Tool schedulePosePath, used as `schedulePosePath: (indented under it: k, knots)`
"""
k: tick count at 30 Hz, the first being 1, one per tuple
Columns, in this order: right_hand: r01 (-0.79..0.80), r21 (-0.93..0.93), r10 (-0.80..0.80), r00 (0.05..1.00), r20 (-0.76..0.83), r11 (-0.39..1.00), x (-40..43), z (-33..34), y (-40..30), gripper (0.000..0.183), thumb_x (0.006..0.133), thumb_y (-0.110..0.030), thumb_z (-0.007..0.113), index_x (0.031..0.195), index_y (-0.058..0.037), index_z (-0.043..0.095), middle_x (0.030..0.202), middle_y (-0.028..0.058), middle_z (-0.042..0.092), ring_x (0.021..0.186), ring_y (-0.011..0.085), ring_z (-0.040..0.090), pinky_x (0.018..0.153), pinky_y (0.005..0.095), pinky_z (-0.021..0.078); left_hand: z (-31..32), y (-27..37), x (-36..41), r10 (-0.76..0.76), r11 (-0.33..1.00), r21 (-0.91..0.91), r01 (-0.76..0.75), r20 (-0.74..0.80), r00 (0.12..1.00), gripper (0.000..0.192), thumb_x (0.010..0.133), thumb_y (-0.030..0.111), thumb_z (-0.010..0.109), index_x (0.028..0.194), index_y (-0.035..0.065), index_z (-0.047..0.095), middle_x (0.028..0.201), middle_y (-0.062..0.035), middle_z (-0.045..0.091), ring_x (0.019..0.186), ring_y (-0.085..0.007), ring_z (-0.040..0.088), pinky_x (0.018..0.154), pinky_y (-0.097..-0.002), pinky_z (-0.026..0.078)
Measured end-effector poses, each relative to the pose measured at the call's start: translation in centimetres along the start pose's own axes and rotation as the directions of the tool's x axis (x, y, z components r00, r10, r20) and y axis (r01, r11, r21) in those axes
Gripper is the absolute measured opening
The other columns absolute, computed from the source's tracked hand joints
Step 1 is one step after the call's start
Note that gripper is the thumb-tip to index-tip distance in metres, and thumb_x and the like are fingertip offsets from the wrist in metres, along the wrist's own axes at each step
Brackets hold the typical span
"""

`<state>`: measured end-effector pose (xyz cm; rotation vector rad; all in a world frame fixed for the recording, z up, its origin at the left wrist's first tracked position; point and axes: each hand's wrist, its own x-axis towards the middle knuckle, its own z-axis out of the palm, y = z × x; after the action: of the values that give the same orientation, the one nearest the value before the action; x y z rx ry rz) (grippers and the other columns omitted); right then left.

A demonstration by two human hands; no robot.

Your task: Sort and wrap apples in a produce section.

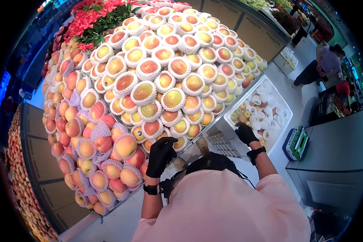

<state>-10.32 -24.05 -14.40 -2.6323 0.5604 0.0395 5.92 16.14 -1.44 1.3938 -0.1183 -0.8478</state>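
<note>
My left hand (161, 155), in a black glove, is at the front edge of a sloping fruit display. Its fingers are curled beside an apple in a white foam net (179, 143); whether they grip anything is hidden. My right hand (246, 133), also gloved in black, reaches over the near wall of a white foam box (279, 137). Inside are loose apples (246, 114) and many white foam nets (255, 125). The right fingertips are close to the apples, their grasp unclear. Rows of white-netted apples (172, 99) fill the slope before me.
Reddish-yellow fruit in purple nets (98, 180) is piled at left. Red artificial flowers (86, 22) stand at the back. A metal rail (213, 123) edges the display. A green-and-white carton (299, 143) and grey cabinet (335, 145) are at right; a person (329, 60) stands beyond.
</note>
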Motion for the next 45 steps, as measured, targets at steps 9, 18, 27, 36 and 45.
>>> schedulePosePath:
  k: [9,18,27,36,45]
  knots:
    - [-0.309,-0.034,0.311,0.939,0.146,0.950,-9.8,5.6,10.8,0.026,0.079,-0.018,0.067,0.100,-0.0037,0.061,0.084,0.0181,0.064,0.085,0.0336,0.063,0.077,0.0402,0.0506,1.9,0.1,1.8,0.035,0.999,-0.021,-0.035,-0.020,0.999,0.021,0.095,0.020,0.052,0.104,0.0043,0.063,0.058,-0.0005,0.054,0.045,-0.0041,0.042,0.042,-0.0196,0.029]
    - [0.085,-0.122,-0.029,0.913,0.407,0.989,-10.1,7.2,16.0,0.012,0.072,-0.015,0.064,0.077,-0.0048,0.068,0.077,0.0150,0.067,0.069,0.0296,0.065,0.060,0.0394,0.0524,9.4,0.4,4.1,-0.029,0.992,0.124,0.020,0.067,0.997,0.021,0.094,0.022,0.054,0.102,0.0046,0.063,0.055,0.0015,0.050,0.042,-0.0035,0.040,0.040,-0.0180,0.026]
    - [-0.710,0.253,0.363,0.593,0.719,0.658,-9.1,1.5,16.7,0.027,0.075,-0.028,0.062,0.067,-0.0034,0.067,0.061,0.0073,0.061,0.046,0.0204,0.055,0.041,0.0340,0.0420,16.3,-2.1,7.3,-0.163,0.984,0.097,0.152,0.116,0.980,0.025,0.095,0.022,0.050,0.106,0.0025,0.061,0.063,-0.0062,0.058,0.044,-0.0098,0.050,0.039,-0.0205,0.036]
    - [-0.496,0.301,0.282,0.791,0.543,0.814,-5.3,1.6,21.5,0.021,0.081,-0.024,0.059,0.076,-0.0056,0.068,0.071,0.0130,0.065,0.062,0.0250,0.063,0.058,0.0393,0.0496,23.5,-3.5,9.3,-0.223,0.970,0.124,0.209,0.113,0.968,0.025,0.096,0.018,0.049,0.111,-0.0002,0.058,0.074,-0.0086,0.061,0.060,-0.0129,0.058,0.053,-0.0251,0.047]
    - [-0.442,0.222,0.469,0.879,-0.083,0.869,3.4,3.9,28.2,0.021,0.084,-0.023,0.051,0.085,-0.0049,0.062,0.086,0.0220,0.065,0.084,0.0387,0.063,0.077,0.0475,0.0499,25.9,-3.9,9.8,-0.238,0.961,0.162,0.224,0.074,0.968,0.026,0.096,0.016,0.049,0.113,-0.0031,0.054,0.087,-0.0127,0.063,0.074,-0.0181,0.061,0.068,-0.0291,0.050]
